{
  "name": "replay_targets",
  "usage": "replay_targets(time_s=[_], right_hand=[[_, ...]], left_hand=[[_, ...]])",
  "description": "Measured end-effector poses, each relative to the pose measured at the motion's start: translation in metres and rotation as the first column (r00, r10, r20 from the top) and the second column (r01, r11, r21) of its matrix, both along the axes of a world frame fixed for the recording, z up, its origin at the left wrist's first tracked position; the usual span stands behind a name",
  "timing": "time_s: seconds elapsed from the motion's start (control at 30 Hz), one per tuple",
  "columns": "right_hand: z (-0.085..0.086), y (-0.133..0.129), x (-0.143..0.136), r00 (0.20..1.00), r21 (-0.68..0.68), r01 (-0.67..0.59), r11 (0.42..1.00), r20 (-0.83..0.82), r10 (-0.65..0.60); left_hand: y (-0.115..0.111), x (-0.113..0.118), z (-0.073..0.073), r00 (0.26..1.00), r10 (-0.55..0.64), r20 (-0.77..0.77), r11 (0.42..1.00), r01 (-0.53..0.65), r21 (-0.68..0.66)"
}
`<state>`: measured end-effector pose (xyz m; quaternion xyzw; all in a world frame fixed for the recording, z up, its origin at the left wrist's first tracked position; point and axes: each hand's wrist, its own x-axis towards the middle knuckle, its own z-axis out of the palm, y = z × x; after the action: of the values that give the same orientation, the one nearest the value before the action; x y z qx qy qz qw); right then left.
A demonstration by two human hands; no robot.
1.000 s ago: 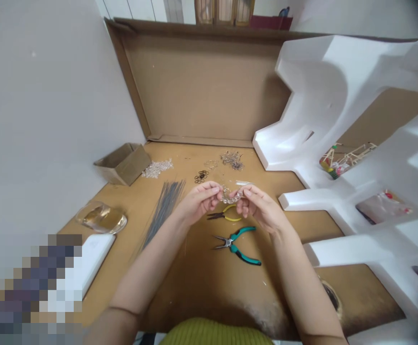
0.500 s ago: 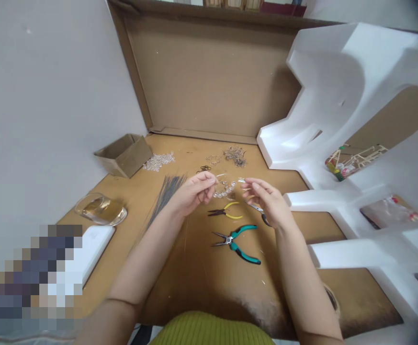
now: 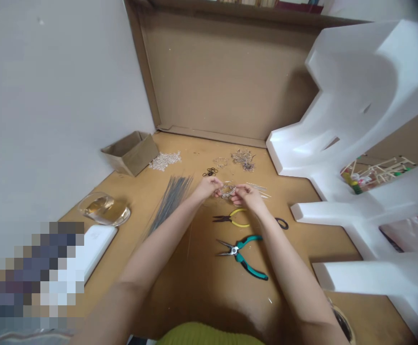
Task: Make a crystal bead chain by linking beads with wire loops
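A small curved strand of clear beads hangs between my two hands, above the tabletop. My left hand pinches its left end with thumb and fingers. On the other side, my right hand has its thumb and fingers closed on the strand's right part. Just below lie yellow-handled pliers, partly behind my right hand. Nearer to me are teal-handled long-nose pliers, with jaws apart. A black loop handle shows beside my right forearm, the rest hidden.
Grey wires lie left of my left forearm. Behind my hands are black rings, a tangled pile and clear beads by a cardboard box. A glass stands left; white foam borders the right.
My right hand has moved left to the bead strand and closed on it; before, it was apart from it. My left hand keeps its pinch. The whole view has shifted slightly.
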<state>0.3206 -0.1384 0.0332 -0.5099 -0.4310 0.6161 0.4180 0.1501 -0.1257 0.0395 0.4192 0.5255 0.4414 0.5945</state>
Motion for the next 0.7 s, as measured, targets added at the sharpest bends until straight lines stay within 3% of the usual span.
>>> replay_targets(time_s=[0.3, 0.5, 0.7], right_hand=[[-0.014, 0.009, -0.005, 0.986, 0.01, 0.025, 1.0, 0.163, -0.027], [-0.013, 0.013, 0.006, 0.952, 0.131, 0.067, 0.989, 0.288, -0.103], [-0.008, 0.032, 0.009, 0.885, 0.148, -0.052, 0.988, 0.464, -0.023]], left_hand=[[0.009, 0.002, -0.019, 0.998, -0.054, -0.045, 0.998, 0.052, -0.037], [0.009, -0.003, -0.016, 0.993, -0.097, -0.062, 0.995, 0.098, 0.008], [0.024, 0.004, -0.01, 0.975, -0.108, -0.195, 0.992, 0.117, 0.037]])
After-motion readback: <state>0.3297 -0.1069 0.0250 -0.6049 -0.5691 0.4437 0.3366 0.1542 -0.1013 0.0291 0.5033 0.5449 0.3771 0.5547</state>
